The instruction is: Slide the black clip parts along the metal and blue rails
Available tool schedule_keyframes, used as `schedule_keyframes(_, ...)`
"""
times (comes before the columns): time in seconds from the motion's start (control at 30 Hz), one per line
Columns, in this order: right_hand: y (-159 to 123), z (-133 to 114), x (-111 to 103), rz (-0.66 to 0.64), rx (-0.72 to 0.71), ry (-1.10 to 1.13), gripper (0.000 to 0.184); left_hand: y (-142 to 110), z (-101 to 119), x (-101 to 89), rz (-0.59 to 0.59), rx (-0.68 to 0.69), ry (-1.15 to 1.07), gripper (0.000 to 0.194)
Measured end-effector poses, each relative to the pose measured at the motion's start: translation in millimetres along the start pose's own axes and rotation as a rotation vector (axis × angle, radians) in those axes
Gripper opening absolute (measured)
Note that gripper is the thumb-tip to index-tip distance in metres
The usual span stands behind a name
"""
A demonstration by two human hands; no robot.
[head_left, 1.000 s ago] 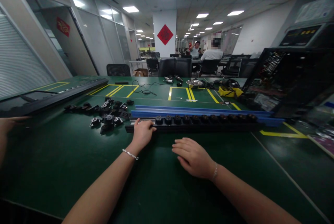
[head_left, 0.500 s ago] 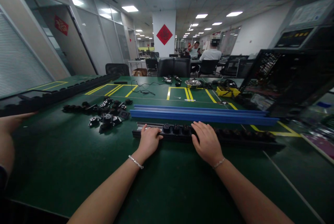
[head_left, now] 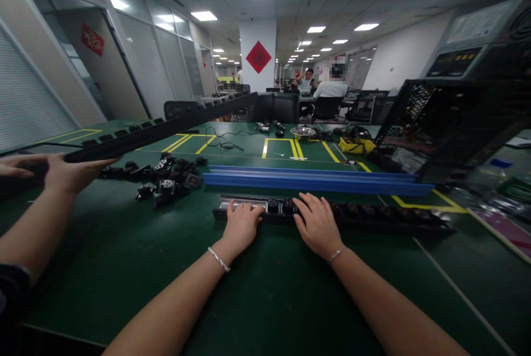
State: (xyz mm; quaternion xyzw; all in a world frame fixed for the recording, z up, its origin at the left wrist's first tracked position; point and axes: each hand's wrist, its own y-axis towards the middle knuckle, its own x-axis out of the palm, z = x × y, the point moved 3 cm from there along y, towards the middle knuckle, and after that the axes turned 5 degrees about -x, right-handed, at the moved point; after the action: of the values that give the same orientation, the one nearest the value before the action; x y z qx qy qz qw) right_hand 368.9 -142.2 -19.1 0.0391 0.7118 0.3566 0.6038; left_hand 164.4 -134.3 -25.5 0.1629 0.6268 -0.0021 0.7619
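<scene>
A long black socket strip (head_left: 373, 219) lies across the green table in front of me, with round black sockets set along it and a bare metal stretch at its left end. My left hand (head_left: 243, 223) rests on that left end, fingers curled over the rail. My right hand (head_left: 317, 223) lies on the strip just to the right, fingers spread over the sockets. A long blue rail (head_left: 315, 180) lies just behind the strip.
A pile of loose black socket parts (head_left: 168, 176) lies at the left. A co-worker's hands (head_left: 70, 173) at the far left hold up another long black strip (head_left: 166, 126). A black mesh case (head_left: 448, 124) stands at the right. Cables, a metal bowl (head_left: 302, 132) and yellow floor-style markings lie further back.
The socket strip has been drawn toward me, away from the blue rail. My right hand moved from the bare table onto the strip. The co-worker's strip swung up and to the right.
</scene>
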Motion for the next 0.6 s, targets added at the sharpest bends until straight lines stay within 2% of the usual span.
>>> schedule_keyframes(0.4, 2, 1, -7, 0.040, 0.059, -0.045, 0.028, -3, 8, 0.2, 0.060, 0.058, -0.008, 0.025)
schedule_keyframes(0.5, 2, 2, -8, 0.058, 0.077, -0.048, 0.026, -6, 12, -1.9, 0.081, 0.041, -0.066, 0.019)
schedule_keyframes(0.6, 2, 0, -8, 0.093, 0.078, -0.045, 0.031, -7, 16, -5.7, 0.120, -0.004, -0.140, 0.025)
